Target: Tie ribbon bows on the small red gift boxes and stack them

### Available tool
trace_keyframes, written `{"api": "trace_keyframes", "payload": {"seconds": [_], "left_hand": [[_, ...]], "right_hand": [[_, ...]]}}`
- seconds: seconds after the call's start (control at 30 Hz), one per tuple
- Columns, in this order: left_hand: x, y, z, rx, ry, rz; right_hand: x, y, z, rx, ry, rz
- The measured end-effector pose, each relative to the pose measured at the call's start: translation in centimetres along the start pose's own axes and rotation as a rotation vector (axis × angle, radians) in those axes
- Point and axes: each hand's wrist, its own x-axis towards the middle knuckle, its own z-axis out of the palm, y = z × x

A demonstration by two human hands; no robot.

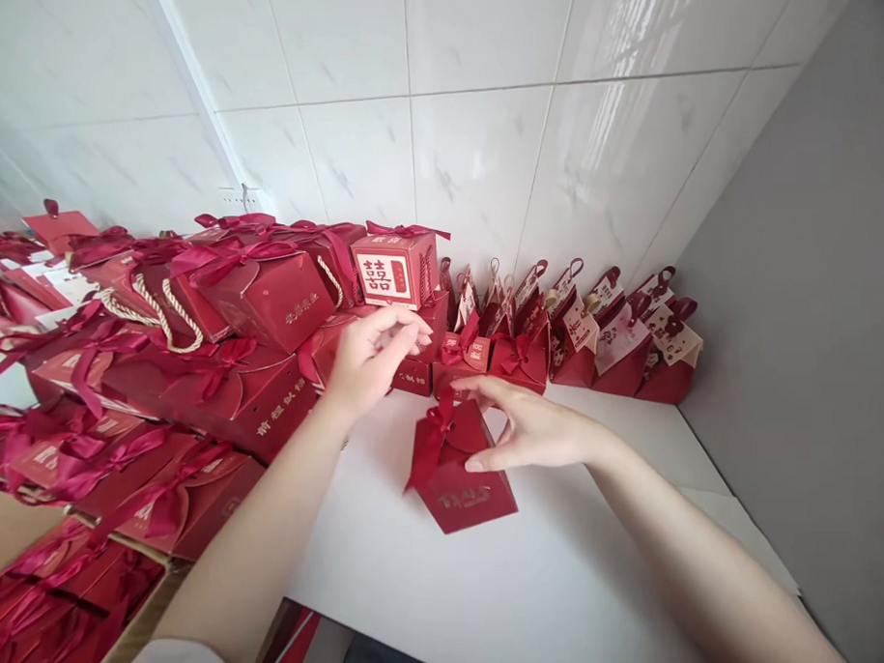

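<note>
A red gift box point(459, 501) with a red ribbon bow and gold lettering is tilted just over the white tabletop. My right hand point(532, 429) grips its side, thumb on the front and fingers by the top near the bow. To the left, my left hand point(373, 353) is raised with nothing visible in it, fingers loosely bent and the thumb apart from the palm. Behind that hand sits a box with a white double-happiness label point(386, 276), on top of other red boxes. Small red boxes with bows point(519, 363) stand just beyond my right hand.
Red ribboned boxes point(269, 301), some with rope handles, are piled high on the left. Pointed red boxes with looped tops point(615, 347) line the back right. A carton point(138, 621) of red boxes stands at lower left. Tiled wall point(477, 159) behind; grey panel point(811, 335) at right.
</note>
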Motion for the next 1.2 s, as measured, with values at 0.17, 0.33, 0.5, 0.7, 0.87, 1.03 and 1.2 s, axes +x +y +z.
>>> {"api": "trace_keyframes", "payload": {"seconds": [0.17,0.33,0.5,0.7,0.87,1.03,1.2], "left_hand": [[-1.4,-5.6,2.2,-0.151,-0.138,-0.142],[-3.0,-6.9,1.6,-0.211,-0.412,-0.206],[-2.9,-7.0,0.9,-0.196,-0.622,-0.27],[-2.9,-8.9,1.6,-0.346,-0.658,-0.317],[-2.9,-9.8,2.0,-0.439,-0.661,-0.341],[-3.0,-9.0,1.7,-0.34,-0.685,-0.288],[-2.9,-8.8,1.7,-0.377,-0.699,-0.261]], "right_hand": [[-0.2,0.5,0.6,-0.187,0.085,0.087],[-1.2,-1.0,-1.4,-0.183,-0.038,0.113],[-1.7,-1.8,-2.5,-0.196,-0.037,0.152],[-1.2,-0.8,-1.6,-0.255,-0.005,0.112],[-0.7,-0.1,-0.3,-0.276,0.111,0.086],[-0.6,0.3,0.0,-0.206,0.052,0.113],[-0.7,0.1,-0.5,-0.267,0.057,0.105]]}}
